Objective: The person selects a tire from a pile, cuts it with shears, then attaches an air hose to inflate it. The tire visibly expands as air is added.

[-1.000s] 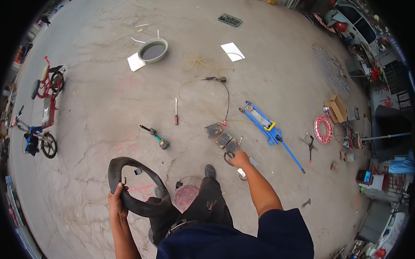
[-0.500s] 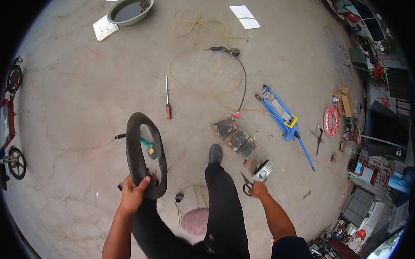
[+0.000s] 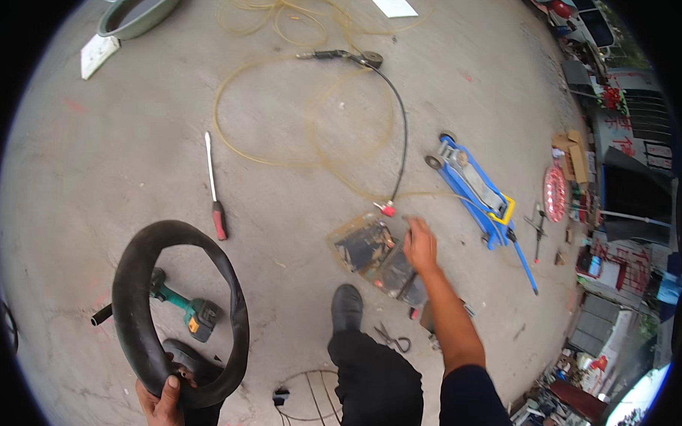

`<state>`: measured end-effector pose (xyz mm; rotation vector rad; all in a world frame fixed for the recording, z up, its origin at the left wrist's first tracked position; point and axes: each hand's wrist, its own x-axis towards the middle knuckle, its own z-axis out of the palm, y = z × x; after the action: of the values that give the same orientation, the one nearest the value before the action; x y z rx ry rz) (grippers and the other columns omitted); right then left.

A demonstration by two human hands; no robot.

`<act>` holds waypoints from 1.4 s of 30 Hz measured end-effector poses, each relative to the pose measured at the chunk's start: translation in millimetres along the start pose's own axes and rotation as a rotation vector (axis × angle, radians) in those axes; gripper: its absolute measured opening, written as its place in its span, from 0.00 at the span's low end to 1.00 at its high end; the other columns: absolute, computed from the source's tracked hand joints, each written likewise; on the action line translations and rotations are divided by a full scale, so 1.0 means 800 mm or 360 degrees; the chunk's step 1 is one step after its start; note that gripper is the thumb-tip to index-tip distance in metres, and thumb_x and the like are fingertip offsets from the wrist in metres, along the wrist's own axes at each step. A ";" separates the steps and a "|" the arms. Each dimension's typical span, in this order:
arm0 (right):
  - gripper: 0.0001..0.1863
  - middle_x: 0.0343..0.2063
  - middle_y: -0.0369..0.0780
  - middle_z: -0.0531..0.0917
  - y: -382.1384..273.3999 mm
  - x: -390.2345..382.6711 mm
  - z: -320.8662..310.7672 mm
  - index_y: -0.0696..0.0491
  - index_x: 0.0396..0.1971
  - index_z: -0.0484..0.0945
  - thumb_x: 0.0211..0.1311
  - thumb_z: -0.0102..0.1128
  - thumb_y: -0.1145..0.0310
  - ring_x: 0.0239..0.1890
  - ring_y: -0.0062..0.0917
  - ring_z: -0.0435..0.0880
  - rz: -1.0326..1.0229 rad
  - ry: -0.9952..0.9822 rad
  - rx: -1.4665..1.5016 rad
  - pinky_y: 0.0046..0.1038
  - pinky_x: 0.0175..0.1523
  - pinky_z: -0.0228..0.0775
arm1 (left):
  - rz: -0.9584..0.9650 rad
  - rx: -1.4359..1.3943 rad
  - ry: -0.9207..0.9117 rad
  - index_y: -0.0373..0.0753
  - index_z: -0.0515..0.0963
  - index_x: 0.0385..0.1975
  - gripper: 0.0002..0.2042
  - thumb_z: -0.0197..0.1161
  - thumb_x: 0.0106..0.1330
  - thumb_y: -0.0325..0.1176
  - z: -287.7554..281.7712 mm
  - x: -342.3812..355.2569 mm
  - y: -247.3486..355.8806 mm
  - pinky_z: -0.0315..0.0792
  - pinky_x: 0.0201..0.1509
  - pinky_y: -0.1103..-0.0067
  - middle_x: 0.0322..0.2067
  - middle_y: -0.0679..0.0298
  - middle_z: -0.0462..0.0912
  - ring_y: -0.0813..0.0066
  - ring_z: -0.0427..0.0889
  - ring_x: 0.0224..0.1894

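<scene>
My left hand (image 3: 164, 411) grips the lower edge of a black rubber inner tube (image 3: 133, 295), its thumb near the metal valve stem, and holds it up above the ground. My right hand (image 3: 421, 246) reaches over an open, shallow, dirty tool case (image 3: 357, 250), fingers curled. A dark slim shape shows below them; whether it is held is unclear. Short of the case lie black-handled scissors (image 3: 393, 337). A green cordless power tool (image 3: 183, 305) shows partly through the tube. Beyond the case, the red end of a black hose (image 3: 402, 121) lies on the ground.
A long screwdriver (image 3: 216, 202) lies ahead of the tube. A blue floor jack (image 3: 472, 190) stands to the right. Farther off are an inflator gun (image 3: 343, 57), yellowish hose (image 3: 221, 104) and a basin (image 3: 140, 23). A wire-framed stool (image 3: 309, 375) is by my legs.
My right hand has moved from the scissors and a silvery box forward to the tool case. The scissors are now out of my hand. The inner tube has shifted left and lower in view.
</scene>
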<state>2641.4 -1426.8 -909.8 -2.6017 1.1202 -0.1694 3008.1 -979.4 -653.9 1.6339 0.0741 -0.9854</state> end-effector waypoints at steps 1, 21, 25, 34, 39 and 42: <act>0.17 0.51 0.50 0.81 0.016 0.042 0.016 0.56 0.50 0.78 0.62 0.59 0.71 0.43 0.45 0.84 -0.0112 -0.0153 -0.0326 0.42 0.45 0.77 | -0.0024 0.0017 -0.0031 0.29 0.72 0.54 0.22 0.67 0.68 0.37 -0.001 0.002 -0.002 0.76 0.40 0.75 0.34 0.58 0.82 0.71 0.81 0.34; 0.14 0.43 0.48 0.83 -0.358 0.136 -0.200 0.61 0.43 0.81 0.61 0.49 0.78 0.41 0.40 0.86 -0.0779 -0.0195 0.0858 0.35 0.48 0.79 | 0.0136 -0.0664 -0.0147 0.32 0.78 0.50 0.16 0.67 0.66 0.31 -0.018 0.007 0.014 0.79 0.41 0.75 0.34 0.62 0.83 0.73 0.82 0.36; 0.15 0.43 0.43 0.82 -0.457 0.056 -0.230 0.63 0.46 0.80 0.61 0.51 0.84 0.40 0.25 0.85 -0.0688 -0.0320 0.1512 0.26 0.45 0.78 | 0.0309 -0.0772 -0.0167 0.32 0.76 0.53 0.19 0.67 0.65 0.33 -0.031 -0.020 0.017 0.78 0.41 0.74 0.35 0.62 0.82 0.72 0.82 0.36; 0.07 0.27 0.42 0.84 -0.551 -0.080 -0.248 0.57 0.37 0.86 0.60 0.68 0.72 0.28 0.33 0.85 -0.1089 -0.0372 0.1191 0.28 0.36 0.75 | 0.0472 -0.0963 -0.0097 0.32 0.75 0.52 0.18 0.67 0.66 0.32 -0.045 -0.059 0.021 0.79 0.42 0.74 0.34 0.60 0.83 0.72 0.83 0.35; 0.08 0.23 0.42 0.82 -0.577 -0.087 -0.247 0.53 0.30 0.86 0.55 0.75 0.67 0.25 0.35 0.82 -0.1534 -0.0312 0.1057 0.32 0.30 0.70 | 0.0556 -0.0865 -0.0079 0.31 0.75 0.54 0.18 0.66 0.68 0.33 -0.051 -0.072 0.022 0.79 0.47 0.72 0.36 0.60 0.84 0.71 0.84 0.39; 0.09 0.23 0.42 0.79 -0.576 -0.061 -0.251 0.55 0.35 0.86 0.57 0.73 0.68 0.24 0.33 0.78 -0.1474 -0.0081 0.1170 0.31 0.31 0.70 | 0.0544 -0.0796 -0.0109 0.32 0.73 0.57 0.22 0.68 0.68 0.35 -0.051 -0.075 0.027 0.79 0.49 0.71 0.40 0.58 0.85 0.70 0.84 0.41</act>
<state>2880.2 -1138.1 -571.5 -2.1811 -0.2401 -0.5721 3003.3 -926.2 -600.1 1.1065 -0.0066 -0.6884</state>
